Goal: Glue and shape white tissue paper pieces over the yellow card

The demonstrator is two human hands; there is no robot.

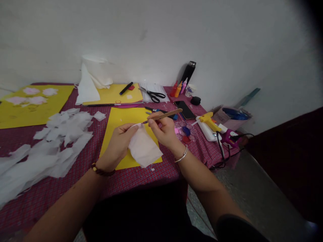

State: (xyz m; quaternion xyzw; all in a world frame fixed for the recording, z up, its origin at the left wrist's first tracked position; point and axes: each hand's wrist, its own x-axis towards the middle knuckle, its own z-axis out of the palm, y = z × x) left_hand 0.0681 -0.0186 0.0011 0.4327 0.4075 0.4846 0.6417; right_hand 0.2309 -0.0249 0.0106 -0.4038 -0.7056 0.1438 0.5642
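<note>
My left hand [118, 144] pinches the upper edge of a thin white piece of tissue or cloth [145, 148], which hangs down over a yellow sheet [121, 117]. Closed around a paintbrush with a wooden handle [166, 115], my right hand [164, 129] is just to the right of the left fingertips. The brush's dark tip is at the white piece's top edge, where a small purple mark shows. Beside my right wrist lies a clear palette with blue, red and pink paint [186, 131].
White tissue pieces [68, 134] are heaped on the left, below a yellow sheet with pinkish tissue puffs [37, 100]. Scissors [153, 95], small paint bottles [178, 89], a black flask [189, 70] and a phone [185, 110] stand or lie behind. A yellow glue gun [209, 121] with cables is at right.
</note>
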